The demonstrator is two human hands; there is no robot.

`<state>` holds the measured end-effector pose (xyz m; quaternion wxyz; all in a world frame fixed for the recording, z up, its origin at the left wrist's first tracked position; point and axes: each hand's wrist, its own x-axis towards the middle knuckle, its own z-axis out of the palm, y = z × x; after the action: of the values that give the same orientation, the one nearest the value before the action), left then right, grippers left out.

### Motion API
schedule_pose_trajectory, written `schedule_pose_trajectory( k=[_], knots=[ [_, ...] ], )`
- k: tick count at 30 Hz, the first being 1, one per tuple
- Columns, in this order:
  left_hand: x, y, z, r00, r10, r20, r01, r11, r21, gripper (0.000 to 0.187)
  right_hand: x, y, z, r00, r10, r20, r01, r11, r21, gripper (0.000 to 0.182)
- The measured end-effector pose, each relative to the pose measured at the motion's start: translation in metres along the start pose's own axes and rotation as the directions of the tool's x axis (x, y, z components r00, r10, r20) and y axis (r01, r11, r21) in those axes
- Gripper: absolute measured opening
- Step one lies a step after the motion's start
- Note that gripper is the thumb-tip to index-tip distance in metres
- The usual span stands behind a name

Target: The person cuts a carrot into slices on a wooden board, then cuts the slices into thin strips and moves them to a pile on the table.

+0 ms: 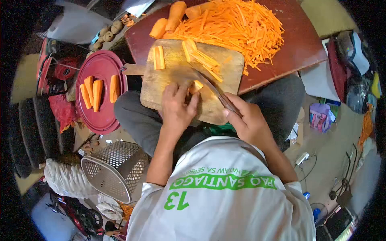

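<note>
A: What is held by the left hand (179, 104)?

B: A carrot piece (197, 86) is pinched between its thumb and bent fingers, just beside the fingertips; most of the piece is hidden by them.

A: And by the right hand (245, 118)?

B: A knife (215, 89) is gripped, the fingers being closed around its handle. The blade is slanted forward and leftward from that hand; its tip is blurred, and whether the carrot piece is touched by it cannot be told.

A: What is seen beneath the left hand?

B: The cutting board (150, 90), partly covered by that hand. Ahead of the fingers, a carrot slab (159, 58) and carrot sticks (207, 62) are laid on it.

A: Farther off?

B: To the left, four carrot lengths (97, 95) are set on a red lid (102, 122). Beyond the board, shredded carrot (245, 30) is heaped on the counter (299, 50), whose far edge is cut off; whole carrots (175, 17) are placed beside the heap.
</note>
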<state>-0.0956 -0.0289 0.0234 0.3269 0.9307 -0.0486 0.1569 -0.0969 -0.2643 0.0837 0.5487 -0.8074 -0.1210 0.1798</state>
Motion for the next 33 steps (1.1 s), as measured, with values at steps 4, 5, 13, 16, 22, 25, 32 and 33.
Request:
schedule_pose_trajectory(
  k=[4, 5, 13, 16, 22, 25, 32, 33],
  knots=[
    [-0.009, -0.002, 0.004, 0.997, -0.053, 0.048, 0.056, 0.996, -0.067, 0.026, 0.007, -0.005, 0.009, 0.997, 0.073, 0.036, -0.077, 0.991, 0.106, 0.044],
    [-0.008, -0.002, 0.006, 0.998, -0.051, 0.043, 0.054, 0.996, -0.07, 0.024, 0.014, -0.004, 0.012, 0.997, 0.074, 0.033, -0.078, 0.988, 0.131, 0.044],
    [-0.004, 0.004, -0.003, 0.992, -0.122, 0.043, 0.127, 0.978, -0.168, 0.021, 0.02, -0.01, 0.008, 1.0, 0.015, 0.01, -0.016, 0.995, 0.101, 0.045],
    [-0.003, 0.0, 0.001, 0.997, -0.054, 0.055, 0.061, 0.989, -0.137, 0.02, 0.015, -0.009, 0.011, 0.997, 0.075, 0.013, -0.076, 0.99, 0.122, 0.036],
    [-0.002, -0.002, 0.006, 0.999, -0.03, 0.032, 0.034, 0.987, -0.156, 0.021, 0.033, 0.007, 0.027, 0.989, -0.145, -0.019, 0.146, 0.982, 0.123, 0.047],
    [-0.004, -0.007, 0.0, 0.997, -0.074, 0.016, 0.076, 0.993, -0.094, 0.022, 0.028, -0.004, 0.014, 1.0, -0.005, 0.022, 0.003, 0.994, 0.111, 0.047],
    [-0.001, -0.015, -0.006, 0.999, -0.012, 0.034, 0.018, 0.984, -0.175, 0.02, 0.029, 0.01, 0.024, 0.998, -0.062, 0.0, 0.062, 0.995, 0.077, 0.046],
    [-0.002, -0.015, -0.004, 0.999, -0.017, 0.042, 0.025, 0.983, -0.182, 0.019, 0.033, 0.011, 0.03, 0.991, -0.13, -0.018, 0.131, 0.986, 0.099, 0.046]
  ],
)
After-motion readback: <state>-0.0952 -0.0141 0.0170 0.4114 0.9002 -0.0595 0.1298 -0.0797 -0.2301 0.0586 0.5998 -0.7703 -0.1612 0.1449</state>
